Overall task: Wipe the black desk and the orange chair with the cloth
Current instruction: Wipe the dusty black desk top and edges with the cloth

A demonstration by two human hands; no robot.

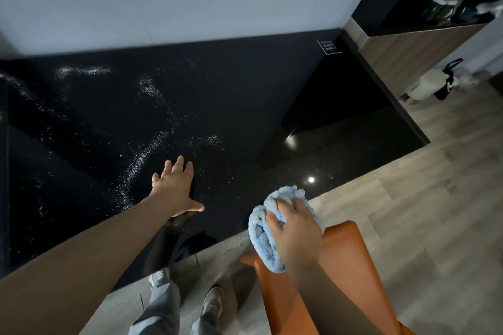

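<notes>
We look down on a glossy black desk [217,95] flecked with white specks. A small dark sign [328,47] at its far right corner bears white writing too small for us to read. The left hand [177,185] lies flat on the desk, fingers spread, holding nothing. The right hand [295,228] grips a bunched light-blue cloth [260,234] against the top of the orange chair [345,266], just beside the desk's near edge.

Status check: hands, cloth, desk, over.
Left hand open, flat on glossy black desk. Right hand grips fluffy light-blue cloth on top edge of orange chair. White specks streak the desk.
</notes>
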